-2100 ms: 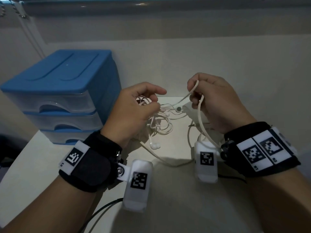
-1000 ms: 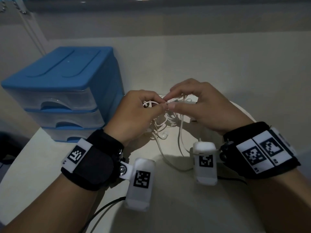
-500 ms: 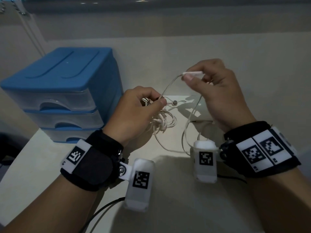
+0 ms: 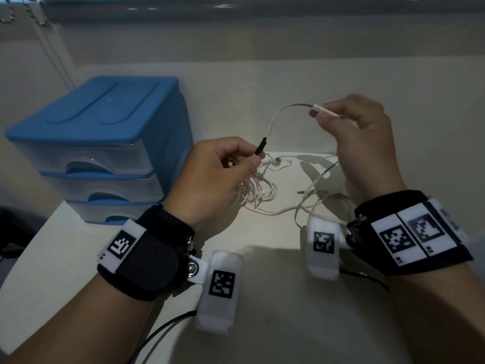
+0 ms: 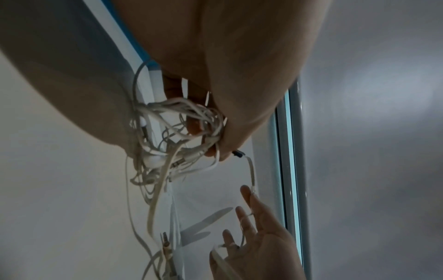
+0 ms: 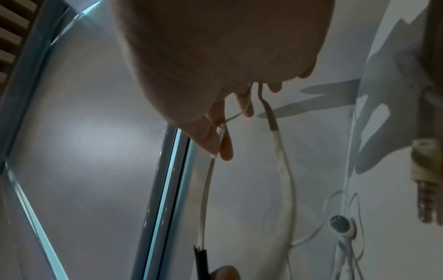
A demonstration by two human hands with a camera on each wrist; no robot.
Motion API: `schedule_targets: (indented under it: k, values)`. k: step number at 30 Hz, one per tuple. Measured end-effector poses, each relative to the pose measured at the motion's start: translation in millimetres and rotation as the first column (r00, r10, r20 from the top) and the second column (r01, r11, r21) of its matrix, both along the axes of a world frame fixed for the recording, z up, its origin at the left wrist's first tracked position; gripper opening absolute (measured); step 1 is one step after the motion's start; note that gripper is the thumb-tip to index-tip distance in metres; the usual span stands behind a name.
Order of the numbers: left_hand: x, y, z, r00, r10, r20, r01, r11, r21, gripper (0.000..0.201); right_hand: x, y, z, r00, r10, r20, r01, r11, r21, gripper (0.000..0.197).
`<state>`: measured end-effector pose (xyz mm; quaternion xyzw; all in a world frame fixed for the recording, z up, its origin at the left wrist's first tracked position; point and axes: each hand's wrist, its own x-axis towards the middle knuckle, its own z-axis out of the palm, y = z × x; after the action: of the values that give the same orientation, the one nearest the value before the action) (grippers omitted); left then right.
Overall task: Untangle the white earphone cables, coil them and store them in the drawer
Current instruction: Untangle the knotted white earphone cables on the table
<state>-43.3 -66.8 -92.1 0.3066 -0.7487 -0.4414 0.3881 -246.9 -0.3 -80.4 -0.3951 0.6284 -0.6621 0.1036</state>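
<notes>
A tangle of white earphone cables [image 4: 256,191] hangs from my left hand [image 4: 217,174] above the table. The left thumb and forefinger pinch a small black piece [image 4: 261,147] on one cable, seen from below as the black piece [image 5: 238,153] beside the tangle [image 5: 177,132]. From it a flat white cable [image 4: 275,119] arcs up to my right hand [image 4: 354,122], which pinches a white inline piece [image 4: 326,111] between thumb and forefinger; in the right wrist view that cable [image 6: 206,189] runs down from the pinch. An earbud [image 4: 277,161] lies on the table.
A blue three-drawer plastic unit [image 4: 97,143] with clear drawers, all closed, stands at the left on the white table [image 4: 262,258]. More loose cable and a jack plug [image 4: 315,191] lie under the right hand. A wall and window frame rise behind.
My right hand has moved up and to the right, drawing the flat cable out of the tangle. My left hand now pinches the black piece of that cable.
</notes>
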Motion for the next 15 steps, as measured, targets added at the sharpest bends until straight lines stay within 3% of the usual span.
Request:
schedule_targets:
  k: [7, 11, 15]
  values:
    - [0, 0, 1, 0.999, 0.041, 0.004, -0.041, 0.999, 0.004, 0.009, 5, 5, 1, 0.992, 0.040, -0.117, -0.023, 0.990, 0.142, 0.042]
    - [-2, 0, 0, 0.999, 0.040, 0.007, -0.040, 0.999, 0.037, 0.009, 11, 10, 5, 0.950, 0.176, -0.257, -0.156, 0.983, 0.099, 0.038]
    - [-3, 0, -2, 1.000, -0.021, -0.021, 0.022, 0.998, 0.066, 0.009, 15, 13, 7, 0.850, 0.382, -0.362, -0.352, 0.924, 0.150, 0.032]
